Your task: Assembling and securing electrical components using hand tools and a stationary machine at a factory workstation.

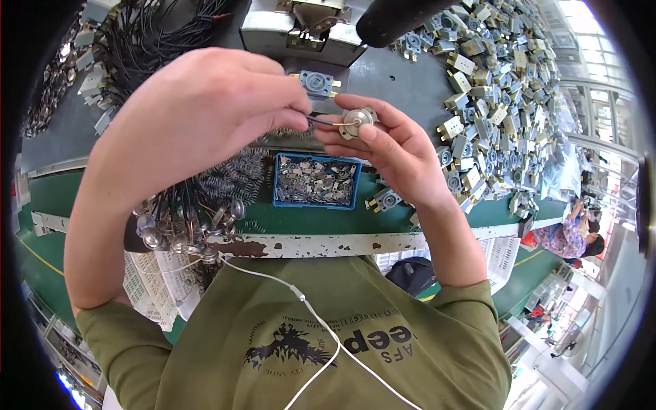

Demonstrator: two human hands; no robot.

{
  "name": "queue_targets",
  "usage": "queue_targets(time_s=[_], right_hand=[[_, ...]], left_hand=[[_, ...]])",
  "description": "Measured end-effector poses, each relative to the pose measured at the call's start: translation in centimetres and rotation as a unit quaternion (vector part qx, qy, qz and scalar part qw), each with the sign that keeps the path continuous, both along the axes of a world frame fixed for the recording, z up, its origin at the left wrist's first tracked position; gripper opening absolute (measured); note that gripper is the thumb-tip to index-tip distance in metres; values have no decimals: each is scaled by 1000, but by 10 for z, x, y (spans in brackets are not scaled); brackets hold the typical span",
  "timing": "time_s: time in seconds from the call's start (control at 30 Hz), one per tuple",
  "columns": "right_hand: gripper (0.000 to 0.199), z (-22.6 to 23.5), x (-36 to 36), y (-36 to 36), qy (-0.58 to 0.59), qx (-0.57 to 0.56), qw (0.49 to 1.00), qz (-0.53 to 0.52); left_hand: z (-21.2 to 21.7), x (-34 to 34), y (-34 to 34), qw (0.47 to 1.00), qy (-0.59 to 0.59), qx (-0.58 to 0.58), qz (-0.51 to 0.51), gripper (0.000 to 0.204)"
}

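Above the bench, my right hand [410,154] pinches a round silver metal disc [357,123] with side tabs between thumb and fingers. A thin wire [326,122], dark with a bare copper-coloured stretch, runs from the disc's middle to my left hand [212,102]. The left thumb and fingertips are closed on the wire's dark part. Just beyond the hands, a grey square housing [316,83] with brass-coloured terminals lies on the bench. Below them sits a blue tray [276,195] of small metal pieces.
A metal fixture [270,31] and a dark tube [393,24] stand at the back. Many grey housings [478,126] are heaped right. Black cables [140,44], springs [236,181] and wired metal discs [181,240] lie left. The bench's chipped white edge [328,246] runs before me. Another person [564,239] is far right.
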State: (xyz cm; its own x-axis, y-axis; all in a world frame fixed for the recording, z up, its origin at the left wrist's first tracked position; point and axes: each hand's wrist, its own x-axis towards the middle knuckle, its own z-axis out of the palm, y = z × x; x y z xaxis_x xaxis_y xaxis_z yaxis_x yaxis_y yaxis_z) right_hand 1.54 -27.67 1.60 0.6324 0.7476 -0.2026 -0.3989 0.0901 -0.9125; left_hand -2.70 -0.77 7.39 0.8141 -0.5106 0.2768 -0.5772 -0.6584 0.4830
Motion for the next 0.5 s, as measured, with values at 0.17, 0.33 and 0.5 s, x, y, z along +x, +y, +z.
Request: queue_targets(time_s=[0.17, 0.33, 0.5], right_hand=[[48, -4, -6, 17, -107, -23, 990, -93], [35, 7, -5, 21, -186, -176, 953, -163], [23, 19, 8, 13, -130, -126, 981, -76]], left_hand=[[-4, -1, 4, 1000, 1, -1, 14, 15], [-11, -8, -3, 999, 13, -8, 44, 14], [-1, -18, -4, 1000, -13, 16, 4, 9]])
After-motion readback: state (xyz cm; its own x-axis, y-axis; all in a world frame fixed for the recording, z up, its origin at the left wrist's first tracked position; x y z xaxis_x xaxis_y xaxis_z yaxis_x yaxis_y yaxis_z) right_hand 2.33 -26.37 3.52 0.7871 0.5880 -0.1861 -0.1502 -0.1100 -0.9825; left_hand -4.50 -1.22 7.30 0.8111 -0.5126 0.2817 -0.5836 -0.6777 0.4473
